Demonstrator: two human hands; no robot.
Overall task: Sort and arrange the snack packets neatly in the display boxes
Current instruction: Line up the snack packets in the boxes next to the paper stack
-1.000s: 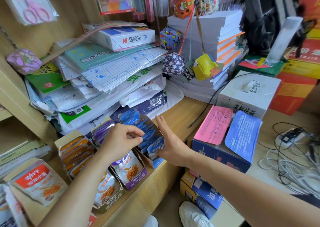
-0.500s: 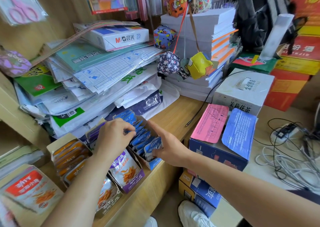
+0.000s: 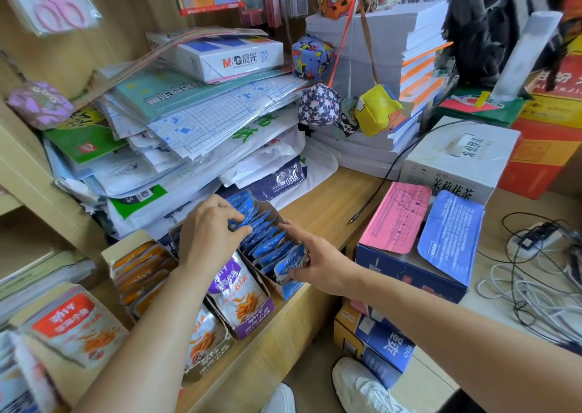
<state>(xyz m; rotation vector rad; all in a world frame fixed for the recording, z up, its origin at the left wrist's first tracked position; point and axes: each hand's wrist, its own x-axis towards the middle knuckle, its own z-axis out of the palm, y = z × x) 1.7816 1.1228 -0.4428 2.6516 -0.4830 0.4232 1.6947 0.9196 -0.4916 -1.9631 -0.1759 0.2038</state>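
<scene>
Snack packets (image 3: 201, 343) in silver wrappers stand upright at the near edge of the wooden counter (image 3: 324, 211). Just behind them a purple box (image 3: 253, 316) holds a purple-topped packet (image 3: 239, 289) facing forward. To the left of these, orange packets (image 3: 138, 271) are filed on edge. Just beyond the purple box, blue packets (image 3: 267, 245) stand in a tight row inside an open display box (image 3: 272, 211) on the counter. The left hand (image 3: 211, 236) reaches in from above, its fingers curled around several blue packets near the back of the row. The right hand (image 3: 318, 255) lies along the box's right side, fingers straight against it, thumb touching the front packet. Right of the hands, a pink sheet (image 3: 396, 217) and a blue sheet (image 3: 450, 233) rest on a dark blue carton (image 3: 406, 274). Behind the boxes slumps a pile of bagged paper goods (image 3: 189, 129), and farther right rises a stack of white paper (image 3: 371, 50).
</scene>
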